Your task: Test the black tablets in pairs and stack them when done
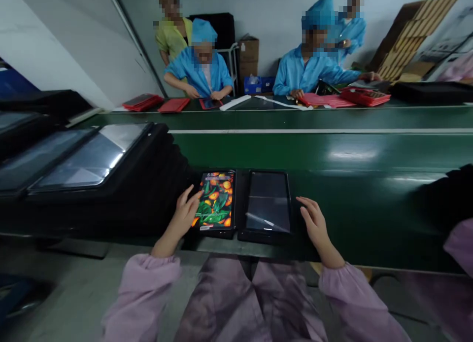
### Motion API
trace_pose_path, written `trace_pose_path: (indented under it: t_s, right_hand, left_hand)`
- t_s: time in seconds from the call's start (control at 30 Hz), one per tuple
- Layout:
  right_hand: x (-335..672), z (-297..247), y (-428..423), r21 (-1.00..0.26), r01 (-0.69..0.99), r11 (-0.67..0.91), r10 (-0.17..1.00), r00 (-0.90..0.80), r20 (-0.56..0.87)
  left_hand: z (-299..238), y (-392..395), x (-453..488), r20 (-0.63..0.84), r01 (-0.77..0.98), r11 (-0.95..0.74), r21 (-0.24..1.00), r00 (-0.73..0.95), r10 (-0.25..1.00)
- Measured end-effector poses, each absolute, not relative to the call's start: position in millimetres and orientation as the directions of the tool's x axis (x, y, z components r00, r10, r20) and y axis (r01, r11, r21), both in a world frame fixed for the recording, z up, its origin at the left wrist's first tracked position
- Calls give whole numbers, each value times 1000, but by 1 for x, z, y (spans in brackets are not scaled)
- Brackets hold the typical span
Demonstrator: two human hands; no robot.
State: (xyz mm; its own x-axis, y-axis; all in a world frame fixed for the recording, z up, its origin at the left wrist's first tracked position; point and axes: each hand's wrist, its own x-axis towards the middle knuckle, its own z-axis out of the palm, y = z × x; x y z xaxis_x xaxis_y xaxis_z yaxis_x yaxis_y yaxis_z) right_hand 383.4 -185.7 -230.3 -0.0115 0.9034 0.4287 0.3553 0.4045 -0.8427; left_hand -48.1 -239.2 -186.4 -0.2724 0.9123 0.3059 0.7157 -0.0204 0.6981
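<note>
Green conveyor (332, 154): lit tablet (217, 200), seemingly oranges, beside left hand (181, 215).

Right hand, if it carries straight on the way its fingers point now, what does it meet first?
Most likely the black case of the dark-screened tablet. The right hand points up and left towards the case's near side edge. Its fingertips look very close to that edge, though depth is hard to judge from this view.

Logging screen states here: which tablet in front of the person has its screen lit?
The tablet at the left hand, showing oranges and green leaves with a clock; the tablet beside it, nearer the right hand, has a dark screen.
</note>
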Motion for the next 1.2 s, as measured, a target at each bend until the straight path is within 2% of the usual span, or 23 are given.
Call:
trace_pose_path:
  t_s: [0.2, 0.47, 0.53, 0.63, 0.77, 0.9, 0.97, 1.1, 1.2]
  right_hand:
    - [386, -236, -207, -917, 281, 283, 957, -13, 291]
    - [381, -231, -198, -912, 394, 118, 992, -84, 92]
    - [382, -222, -195, -892, 439, 111, 991, -116, 67]
    - [380, -213, -196, -861, 495, 116, 986, -159, 41]
    - [374, -213, -201, -827, 556, 89, 991, -132, 18]
    - [373, -216, -206, -824, 563, 61, 994, -106, 2]
    - [376, -212, -209, -835, 547, 64, 992, -125, -5]
    - [380, -203, -211, -844, 533, 64, 977, -205, -55]
    - [382, -198, -211, -826, 561, 61, 971, -224, -81]
  left_hand:
    - [-201, -235, -66, 154, 506, 107, 856, -447, 881]
    - [-213, -244, -59, -9, 338, 138, 931, -356, 934]
    - [-208, -251, -58, -80, 364, 176, 915, -265, 961]
    - [-201, -263, -53, -154, 527, 216, 822, -159, 975]
    - [-201, -268, -32, -117, 682, 255, 686, -243, 963]
    - [-195, -255, -9, -2, 619, 321, 717, -459, 889]
    - [-192, -249, -8, -3, 572, 330, 751, -496, 868]
    - [-194, -258, -30, -94, 539, 361, 761, -458, 884]
    - [-202, -281, -48, -219, 575, 452, 682, -429, 876]
